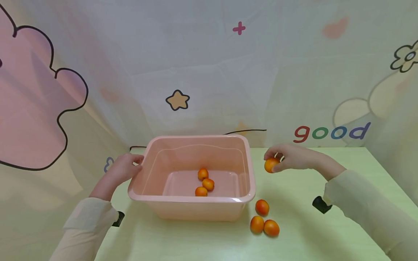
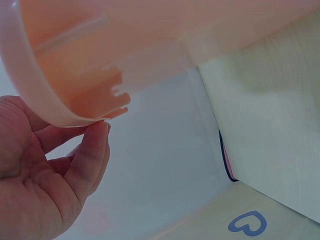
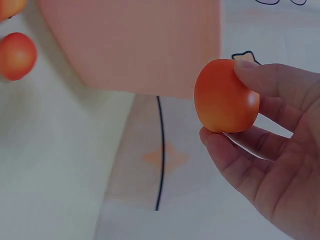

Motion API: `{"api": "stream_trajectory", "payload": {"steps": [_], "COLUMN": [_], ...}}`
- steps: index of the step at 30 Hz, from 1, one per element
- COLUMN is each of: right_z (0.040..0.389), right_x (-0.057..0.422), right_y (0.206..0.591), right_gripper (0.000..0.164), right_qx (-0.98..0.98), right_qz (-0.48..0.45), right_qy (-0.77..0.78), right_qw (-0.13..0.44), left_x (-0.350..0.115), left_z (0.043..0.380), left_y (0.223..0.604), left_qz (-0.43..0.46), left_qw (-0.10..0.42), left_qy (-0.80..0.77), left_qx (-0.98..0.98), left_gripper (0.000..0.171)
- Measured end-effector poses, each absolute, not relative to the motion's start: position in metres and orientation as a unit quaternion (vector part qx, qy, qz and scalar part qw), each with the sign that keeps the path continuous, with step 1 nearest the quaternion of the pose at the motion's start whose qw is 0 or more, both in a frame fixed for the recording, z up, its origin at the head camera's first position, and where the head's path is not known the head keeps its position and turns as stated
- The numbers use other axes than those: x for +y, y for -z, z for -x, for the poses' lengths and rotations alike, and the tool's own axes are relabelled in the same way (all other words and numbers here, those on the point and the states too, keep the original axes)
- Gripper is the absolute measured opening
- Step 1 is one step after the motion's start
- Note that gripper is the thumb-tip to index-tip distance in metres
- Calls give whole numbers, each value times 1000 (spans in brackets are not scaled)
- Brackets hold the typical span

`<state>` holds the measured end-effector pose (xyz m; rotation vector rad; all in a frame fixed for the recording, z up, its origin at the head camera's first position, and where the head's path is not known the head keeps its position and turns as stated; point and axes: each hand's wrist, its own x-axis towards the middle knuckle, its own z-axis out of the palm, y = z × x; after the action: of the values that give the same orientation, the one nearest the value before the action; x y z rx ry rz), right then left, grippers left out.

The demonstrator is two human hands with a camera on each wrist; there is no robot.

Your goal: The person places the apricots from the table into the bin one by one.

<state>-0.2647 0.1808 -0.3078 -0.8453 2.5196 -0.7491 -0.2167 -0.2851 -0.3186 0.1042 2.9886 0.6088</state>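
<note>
A pink plastic basin (image 1: pixel 192 208) stands on the table, tilted slightly in the head view. My left hand (image 1: pixel 125 168) pinches its left rim, fingertips (image 2: pixel 97 145) curled at the edge in the left wrist view. To the right of the basin, my right hand (image 1: pixel 295 156) holds a smooth oval orange-red tomato (image 3: pixel 225 97) between thumb and fingers, raised above the table. Inside the basin lie three similar tomatoes (image 1: pixel 208 185), the lowest partly hidden by the front rim. Three more rest on the table near the basin's front right corner, one tomato (image 1: pixel 262 207) behind the other two.
The pale green table (image 1: pixel 330 232) reaches back to a printed curtain (image 1: pixel 202 65) with a star, hearts and the word "good". The curtain also hangs along the left and right sides. Black wrist straps (image 1: pixel 322 204) show at both sleeves.
</note>
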Motion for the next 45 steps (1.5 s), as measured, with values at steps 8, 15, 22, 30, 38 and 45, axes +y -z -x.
{"api": "stream_trajectory", "payload": {"steps": [8,15,22,30,38,45], "right_z": [279,290,300,310,311,310], "right_x": [154,124,96,58,14,-13], "right_y": [281,271,273,282,290,299], "right_gripper": [26,26,26,20,21,19], "right_qx": [891,894,895,899,906,900], "right_qz": [318,337,341,342,298,301], "right_qy": [275,244,225,184,189,194], "right_qw": [168,168,182,202,232,249], "left_x": [-287,-285,-286,-286,-287,-286], "left_z": [217,217,217,215,216,216], "left_y": [318,318,319,318,317,316], "left_qz": [-35,-28,-34,-33,-25,-22], "left_qw": [44,53,49,50,56,55], "left_qy": [-200,-209,-208,-211,-213,-212], "left_qx": [978,976,976,976,975,976], "left_gripper": [35,37,36,39,41,41]}}
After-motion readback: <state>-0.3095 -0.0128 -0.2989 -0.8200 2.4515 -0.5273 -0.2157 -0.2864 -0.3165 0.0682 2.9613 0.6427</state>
